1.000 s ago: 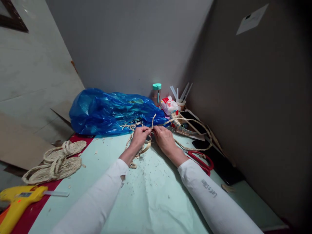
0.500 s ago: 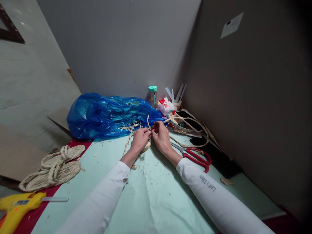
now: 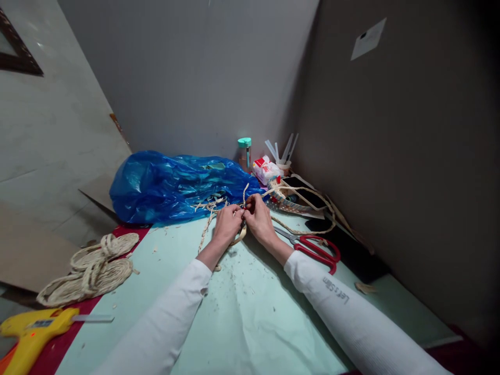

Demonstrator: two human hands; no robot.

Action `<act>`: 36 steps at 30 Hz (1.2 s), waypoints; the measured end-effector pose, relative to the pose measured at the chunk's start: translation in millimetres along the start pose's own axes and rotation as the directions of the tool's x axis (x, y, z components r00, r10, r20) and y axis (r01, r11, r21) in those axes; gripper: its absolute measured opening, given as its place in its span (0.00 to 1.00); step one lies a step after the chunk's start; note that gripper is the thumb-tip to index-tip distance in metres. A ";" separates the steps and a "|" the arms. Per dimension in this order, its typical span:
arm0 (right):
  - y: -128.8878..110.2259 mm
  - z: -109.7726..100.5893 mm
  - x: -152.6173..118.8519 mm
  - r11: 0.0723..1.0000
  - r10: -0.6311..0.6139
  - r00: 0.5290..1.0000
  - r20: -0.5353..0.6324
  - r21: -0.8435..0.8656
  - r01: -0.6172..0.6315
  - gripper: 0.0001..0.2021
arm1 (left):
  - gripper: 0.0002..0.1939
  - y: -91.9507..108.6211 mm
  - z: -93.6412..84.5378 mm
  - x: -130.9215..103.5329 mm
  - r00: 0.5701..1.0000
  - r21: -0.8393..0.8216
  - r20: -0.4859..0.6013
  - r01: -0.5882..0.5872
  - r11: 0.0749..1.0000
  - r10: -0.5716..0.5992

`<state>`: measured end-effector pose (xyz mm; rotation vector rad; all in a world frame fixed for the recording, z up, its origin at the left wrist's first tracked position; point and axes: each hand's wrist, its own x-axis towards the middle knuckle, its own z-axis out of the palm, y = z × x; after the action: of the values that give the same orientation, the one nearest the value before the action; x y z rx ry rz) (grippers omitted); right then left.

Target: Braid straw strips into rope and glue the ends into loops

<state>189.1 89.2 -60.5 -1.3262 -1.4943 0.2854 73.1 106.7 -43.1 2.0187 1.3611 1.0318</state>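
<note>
My left hand (image 3: 227,225) and my right hand (image 3: 258,220) meet at the middle of the table, fingertips pinched together on a braided straw cord (image 3: 246,194). Its short end sticks up between them, and a pale loop hangs below the fingers. The exact spot they pinch is small and partly hidden by the fingers. Another length of the braid (image 3: 203,234) trails down left of my left hand. To the right of my right hand, the cord (image 3: 328,203) curves in a wide loop. Red-handled scissors (image 3: 318,250) lie beside my right wrist.
A blue plastic bag (image 3: 175,187) lies behind the hands. Woven straw soles (image 3: 91,278) and a yellow glue gun (image 3: 39,325) are at left. A jar (image 3: 245,153), a tissue pack (image 3: 265,169) and a cup of glue sticks (image 3: 284,165) stand at the back.
The upright cord end and the loop beneath have shifted slightly right between my fingers. Both hands keep their pinch. The view has turned a little to the left.
</note>
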 end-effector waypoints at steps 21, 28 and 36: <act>25.1 -13.9 10.8 0.900 0.223 0.955 0.195 0.335 -0.278 0.10 | 0.07 0.9 0.5 -1.4 0.995 -0.120 -0.065 -0.077 0.990 0.070; 12.9 -17.9 8.6 0.913 0.080 0.987 0.139 0.387 -0.128 0.06 | 0.07 3.9 -5.3 -7.0 0.986 -0.066 -0.147 -0.084 0.994 0.073; 6.1 -22.9 7.5 0.937 -0.073 0.987 0.144 0.348 0.019 0.07 | 0.08 15.7 -8.8 -15.4 0.980 0.083 -0.179 -0.076 0.994 0.090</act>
<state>212.3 87.4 -51.7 -1.0034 -1.5187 0.6049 71.3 86.4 -31.1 2.0946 1.4379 1.2465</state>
